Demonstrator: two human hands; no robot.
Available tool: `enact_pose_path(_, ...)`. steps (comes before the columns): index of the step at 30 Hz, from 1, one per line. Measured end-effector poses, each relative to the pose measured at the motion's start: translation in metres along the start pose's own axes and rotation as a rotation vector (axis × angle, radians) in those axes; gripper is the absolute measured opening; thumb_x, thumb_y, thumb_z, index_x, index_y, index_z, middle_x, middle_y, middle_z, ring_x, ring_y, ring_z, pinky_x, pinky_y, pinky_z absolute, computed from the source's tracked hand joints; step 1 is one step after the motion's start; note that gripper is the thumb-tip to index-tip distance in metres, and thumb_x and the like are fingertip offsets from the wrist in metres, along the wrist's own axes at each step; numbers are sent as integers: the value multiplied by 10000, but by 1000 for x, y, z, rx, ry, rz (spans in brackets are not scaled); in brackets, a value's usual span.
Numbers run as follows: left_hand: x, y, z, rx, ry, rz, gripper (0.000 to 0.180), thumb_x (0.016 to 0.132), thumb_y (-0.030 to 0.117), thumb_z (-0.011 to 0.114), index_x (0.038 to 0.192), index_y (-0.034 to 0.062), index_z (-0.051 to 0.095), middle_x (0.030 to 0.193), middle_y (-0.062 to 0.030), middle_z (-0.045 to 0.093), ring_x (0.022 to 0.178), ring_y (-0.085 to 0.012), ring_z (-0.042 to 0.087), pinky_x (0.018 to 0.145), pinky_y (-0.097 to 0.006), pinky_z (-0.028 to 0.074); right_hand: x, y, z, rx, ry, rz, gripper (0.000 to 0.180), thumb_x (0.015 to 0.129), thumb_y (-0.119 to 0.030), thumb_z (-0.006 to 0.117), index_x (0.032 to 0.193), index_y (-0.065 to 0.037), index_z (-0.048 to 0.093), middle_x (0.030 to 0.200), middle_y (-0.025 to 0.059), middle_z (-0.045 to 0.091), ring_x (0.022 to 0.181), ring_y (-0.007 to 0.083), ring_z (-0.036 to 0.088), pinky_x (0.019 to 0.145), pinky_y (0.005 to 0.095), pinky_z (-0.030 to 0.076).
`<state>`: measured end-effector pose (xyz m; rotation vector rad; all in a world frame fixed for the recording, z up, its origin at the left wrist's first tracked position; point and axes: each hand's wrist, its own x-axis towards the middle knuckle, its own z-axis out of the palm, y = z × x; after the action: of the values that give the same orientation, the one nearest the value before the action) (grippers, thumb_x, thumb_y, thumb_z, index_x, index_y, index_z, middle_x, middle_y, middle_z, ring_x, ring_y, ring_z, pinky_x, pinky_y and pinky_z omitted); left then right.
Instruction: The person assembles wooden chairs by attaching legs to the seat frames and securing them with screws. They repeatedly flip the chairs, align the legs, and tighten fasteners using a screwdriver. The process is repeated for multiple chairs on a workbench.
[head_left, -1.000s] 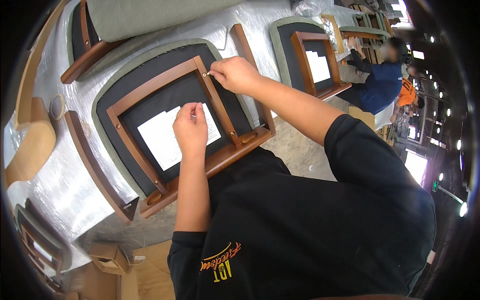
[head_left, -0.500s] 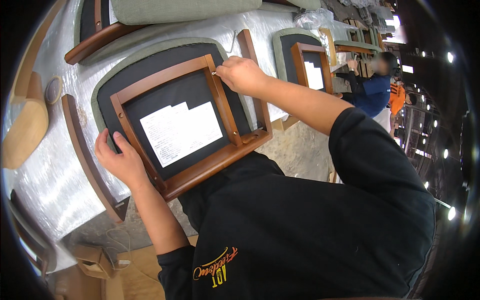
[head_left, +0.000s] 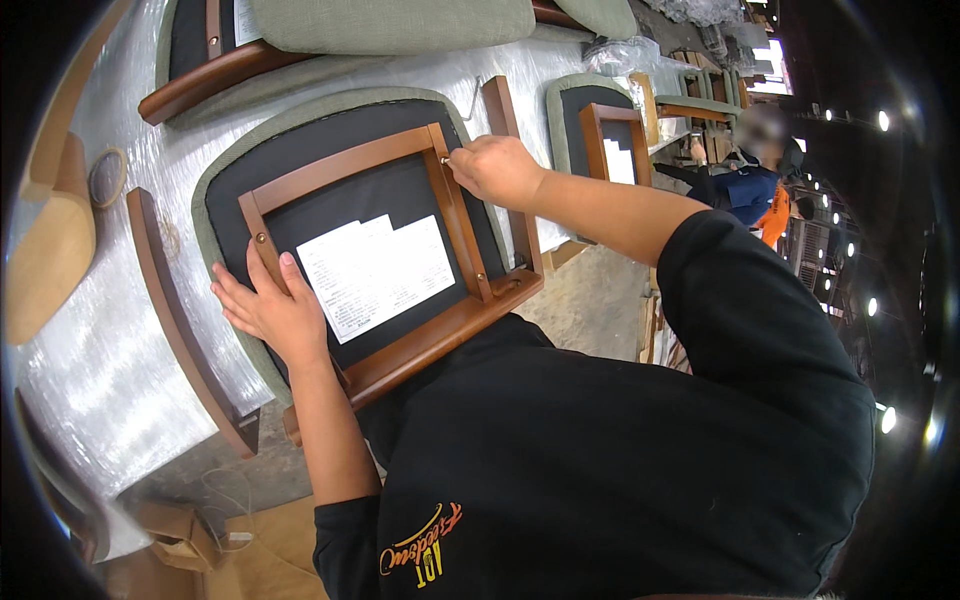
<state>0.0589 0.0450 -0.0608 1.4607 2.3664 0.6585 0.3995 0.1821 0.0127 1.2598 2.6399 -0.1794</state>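
Note:
An upturned chair seat (head_left: 232, 180) with grey-green fabric edging and a black underside lies in front of me. On it rests a brown wooden frame (head_left: 345, 170) with screws in its rails. White printed sheets (head_left: 375, 275) lie inside the frame. My right hand (head_left: 500, 172) pinches a small metal screw (head_left: 446, 160) at the upper part of the right rail; its far end is hidden in the wood. My left hand (head_left: 272, 308) lies on the left rail and seat edge, fingers spread, holding nothing.
Plastic film covers the table (head_left: 140, 390). A curved wooden rail (head_left: 170, 310) and a tape roll (head_left: 107, 178) lie left. Another wooden piece (head_left: 515, 170) and an L-shaped hex key (head_left: 474, 98) are beyond my right hand. More upholstered seats (head_left: 390, 25) lie behind; a co-worker (head_left: 745, 185) stands right.
My left hand has shifted right and down, settling flatter over the left rail. The right hand keeps its pinch at the screw, and the view has moved slightly.

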Motion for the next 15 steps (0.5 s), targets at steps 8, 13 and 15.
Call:
enact_pose_path(8, 1, 2, -4, -22, 6, 19, 516, 1050, 414, 578, 1502, 165, 566, 1673, -274, 227, 1564, -510, 138, 1236, -677, 89, 11, -17, -10, 8, 12, 82, 148, 939, -123, 665, 823, -40, 629, 722, 148, 674, 744, 375, 701, 663, 487, 568)
enact_pose_path(13, 3, 2, -8, -49, -4, 8, 518, 1041, 410, 586, 1499, 169, 569, 1671, -277, 229, 1561, -513, 143, 1233, -679, 97, 13, -38, -10, 160, -55, 415, 150, 963, -146, 648, 917, -6, 675, 774, 229, 690, 753, 448, 688, 710, 510, 567)
enact_pose_path(15, 4, 3, -9, -54, -4, 2, 514, 1040, 411, 586, 1495, 172, 573, 1672, -278, 228, 1560, -515, 147, 1231, -681, 105, 12, -43, 2, 159, 0, 514, 165, 971, -143, 634, 970, 10, 696, 780, 243, 697, 729, 443, 693, 703, 503, 578)
